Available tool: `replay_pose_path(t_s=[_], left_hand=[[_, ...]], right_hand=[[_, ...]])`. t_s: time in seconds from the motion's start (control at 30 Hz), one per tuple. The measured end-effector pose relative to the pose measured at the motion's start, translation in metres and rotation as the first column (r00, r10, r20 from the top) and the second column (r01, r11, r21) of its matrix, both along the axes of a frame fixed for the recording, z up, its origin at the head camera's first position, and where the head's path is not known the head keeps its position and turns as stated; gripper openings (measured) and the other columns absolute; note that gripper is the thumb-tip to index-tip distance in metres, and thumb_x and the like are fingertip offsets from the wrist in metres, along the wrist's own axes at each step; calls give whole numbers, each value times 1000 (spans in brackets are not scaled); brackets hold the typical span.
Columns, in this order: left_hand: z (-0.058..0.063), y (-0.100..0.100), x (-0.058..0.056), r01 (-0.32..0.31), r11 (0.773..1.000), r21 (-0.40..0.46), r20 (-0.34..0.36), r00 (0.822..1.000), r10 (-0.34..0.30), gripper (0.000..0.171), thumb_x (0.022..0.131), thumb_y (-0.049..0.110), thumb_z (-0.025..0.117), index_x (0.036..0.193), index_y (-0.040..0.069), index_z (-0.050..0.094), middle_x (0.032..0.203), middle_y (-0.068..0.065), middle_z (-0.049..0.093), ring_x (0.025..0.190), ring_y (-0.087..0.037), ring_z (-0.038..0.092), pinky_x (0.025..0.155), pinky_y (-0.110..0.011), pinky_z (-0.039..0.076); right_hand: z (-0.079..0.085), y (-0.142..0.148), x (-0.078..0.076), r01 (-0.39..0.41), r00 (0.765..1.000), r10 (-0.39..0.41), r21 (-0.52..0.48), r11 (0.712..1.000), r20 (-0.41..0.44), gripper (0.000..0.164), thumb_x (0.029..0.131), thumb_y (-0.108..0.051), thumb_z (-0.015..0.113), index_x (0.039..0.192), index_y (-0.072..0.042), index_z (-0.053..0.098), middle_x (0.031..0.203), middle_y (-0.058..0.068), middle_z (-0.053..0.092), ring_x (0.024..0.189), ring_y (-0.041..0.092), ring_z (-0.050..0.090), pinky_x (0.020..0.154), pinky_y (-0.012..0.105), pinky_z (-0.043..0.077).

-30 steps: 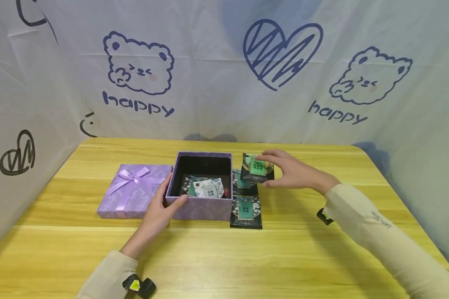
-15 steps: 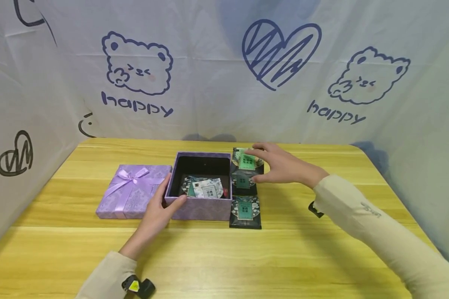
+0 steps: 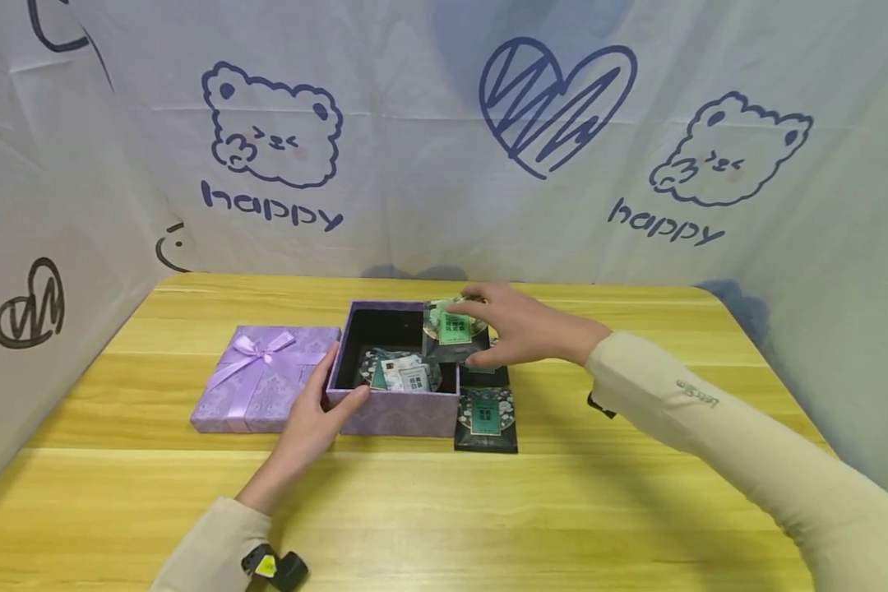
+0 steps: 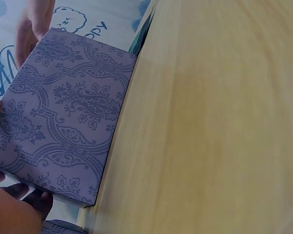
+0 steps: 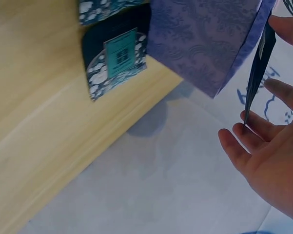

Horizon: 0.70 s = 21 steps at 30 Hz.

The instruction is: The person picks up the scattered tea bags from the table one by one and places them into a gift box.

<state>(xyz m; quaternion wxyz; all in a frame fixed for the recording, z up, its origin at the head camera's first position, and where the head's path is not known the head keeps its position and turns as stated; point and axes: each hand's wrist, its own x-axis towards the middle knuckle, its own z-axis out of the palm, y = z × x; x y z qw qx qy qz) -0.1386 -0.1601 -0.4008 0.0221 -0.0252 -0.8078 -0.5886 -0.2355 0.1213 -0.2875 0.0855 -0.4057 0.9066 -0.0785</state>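
Observation:
My right hand (image 3: 529,325) pinches a dark tea sachet with a green label (image 3: 455,327) by its edges, over the right wall of the purple box (image 3: 400,413). In the right wrist view the held sachet (image 5: 260,68) shows nearly edge-on between thumb and fingers. My left hand (image 3: 316,423) grips the box at its front left corner, thumb at the front rim, fingers along the left side. Inside the box lie several sachets, a white one (image 3: 407,372) on top. Two more dark sachets lie right of the box, the front one (image 3: 486,420) in full view, the rear one (image 3: 486,376) partly covered.
The purple lid with a ribbon bow (image 3: 264,378) lies left of the box on the wooden table (image 3: 444,510). A white cloth with printed drawings (image 3: 414,164) hangs behind the table and at both sides.
My right hand has carried the green-labelled sachet leftward, from above the rear sachet on the table to over the box's right side. The left hand has stayed on the box.

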Motion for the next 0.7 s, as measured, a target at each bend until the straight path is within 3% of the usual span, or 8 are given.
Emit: replay_pose_path(t_s=[0.4, 0.7], left_hand=[[-1, -1, -1, 1, 1000, 24, -6, 1000, -1, 79, 93, 21, 65, 156, 12, 17, 143, -24, 40, 100, -27, 53, 74, -25, 48], [-1, -2, -1, 5, 999, 36, -1, 1000, -5, 80, 93, 20, 66, 156, 13, 17, 142, -24, 41, 100, -28, 52, 73, -26, 48]], right_hand=[[7, -31, -13, -79, 990, 88, -81, 994, 115, 71, 89, -39, 66, 149, -13, 38, 152, 17, 28, 136, 34, 28, 105, 53, 31], [0, -46, -21, -41, 980, 64, -124, 991, 190, 71, 90, -42, 65, 150, -17, 38, 154, 14, 26, 138, 32, 26, 105, 55, 30]])
